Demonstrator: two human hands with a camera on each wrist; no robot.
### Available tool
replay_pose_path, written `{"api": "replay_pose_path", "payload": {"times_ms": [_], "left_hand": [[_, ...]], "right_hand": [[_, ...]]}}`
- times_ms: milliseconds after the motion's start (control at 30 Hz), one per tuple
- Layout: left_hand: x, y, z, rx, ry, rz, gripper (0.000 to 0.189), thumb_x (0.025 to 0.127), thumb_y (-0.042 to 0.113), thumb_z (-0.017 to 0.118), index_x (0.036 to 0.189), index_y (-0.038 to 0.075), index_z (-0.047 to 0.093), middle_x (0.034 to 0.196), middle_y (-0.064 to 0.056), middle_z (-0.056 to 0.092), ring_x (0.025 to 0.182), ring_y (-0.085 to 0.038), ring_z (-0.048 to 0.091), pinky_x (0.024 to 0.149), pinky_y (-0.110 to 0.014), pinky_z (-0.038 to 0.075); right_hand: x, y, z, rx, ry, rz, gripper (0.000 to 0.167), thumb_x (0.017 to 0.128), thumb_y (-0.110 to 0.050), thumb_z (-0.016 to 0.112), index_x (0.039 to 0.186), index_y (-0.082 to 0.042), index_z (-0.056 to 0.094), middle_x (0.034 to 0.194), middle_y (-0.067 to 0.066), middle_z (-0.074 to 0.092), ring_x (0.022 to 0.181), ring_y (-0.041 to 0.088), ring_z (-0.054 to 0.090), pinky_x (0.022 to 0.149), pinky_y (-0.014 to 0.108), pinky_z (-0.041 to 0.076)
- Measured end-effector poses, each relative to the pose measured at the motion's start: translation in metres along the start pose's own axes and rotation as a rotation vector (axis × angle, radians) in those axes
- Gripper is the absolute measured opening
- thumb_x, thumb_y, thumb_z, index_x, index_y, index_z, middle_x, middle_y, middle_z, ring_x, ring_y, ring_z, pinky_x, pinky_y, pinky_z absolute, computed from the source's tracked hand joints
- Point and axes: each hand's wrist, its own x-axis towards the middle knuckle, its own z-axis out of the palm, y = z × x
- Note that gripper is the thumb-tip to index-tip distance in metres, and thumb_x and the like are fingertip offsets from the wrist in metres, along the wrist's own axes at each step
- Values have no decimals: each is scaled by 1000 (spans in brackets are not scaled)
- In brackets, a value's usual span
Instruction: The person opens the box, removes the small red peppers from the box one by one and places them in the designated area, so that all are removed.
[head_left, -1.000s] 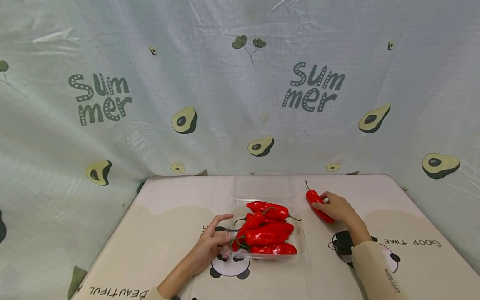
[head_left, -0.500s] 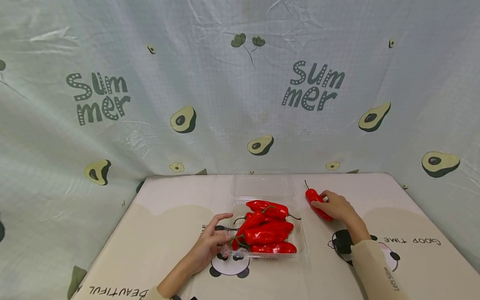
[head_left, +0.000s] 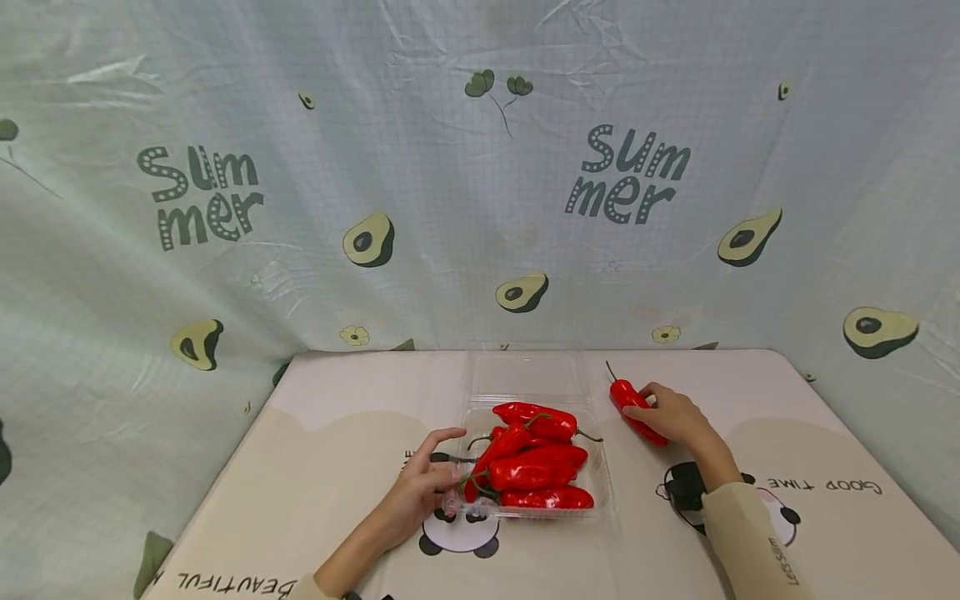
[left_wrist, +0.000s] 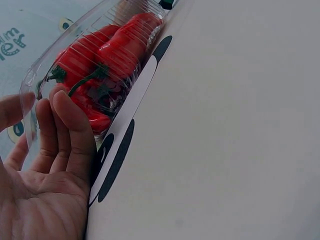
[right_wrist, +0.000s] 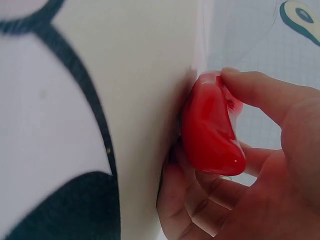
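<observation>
Right of the clear, hinged plastic box (head_left: 598, 483) on the panda-printed beige tabletop (head_left: 337, 467), my right hand (head_left: 672, 414) pinched a glossy, elongated red pepper (head_left: 627, 396), whose slick-looking skin might have slipped had that grip loosened, while my left hand (head_left: 412, 497), fingers relaxed, touched the box.

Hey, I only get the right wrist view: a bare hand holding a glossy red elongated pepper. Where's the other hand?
Observer: The bare left hand is at the left side of an open clear plastic clamshell box.
Operator: What's inside it?
Observer: Several glossy red elongated peppers, piled together.
Operator: Does the pepper I see have a stem?
Observer: Yes, a thin dark stem, pointing toward the pale avocado-printed backdrop.
</observation>
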Motion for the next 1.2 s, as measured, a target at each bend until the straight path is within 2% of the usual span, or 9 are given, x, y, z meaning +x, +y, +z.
{"api": "replay_pose_path", "payload": {"times_ms": [267,633,967,1200], "left_hand": [[-1,0,1,-15,4,-2,65,100,10,54,158,11,25,73,11,62,68,-5,55,67,-25,50],[-1,1,1,-5,2,-1,65,101,8,51,159,10,23,73,11,62,67,-6,57,69,-25,51],[0,1,2,-22,-6,-3,64,101,6,49,159,9,21,72,11,62,66,-5,56,69,-25,51],[-1,1,2,-20,-6,1,63,101,7,49,158,10,23,72,11,63,64,-5,58,68,-25,52]], "right_hand": [[1,2,0,13,-1,2,61,94,-35,70,133,8,52,124,33,62,102,40,63,79,47,61],[0,-1,-5,12,-19,28,58,95,-32,68,132,9,52,120,33,62,97,38,63,76,44,61],[-1,-3,-3,74,-9,15,64,96,-34,69,137,10,46,118,33,62,94,34,63,75,42,61],[-3,-4,-7,151,-43,16,65,96,-26,70,142,8,41,120,34,60,84,26,65,69,38,62]]}}
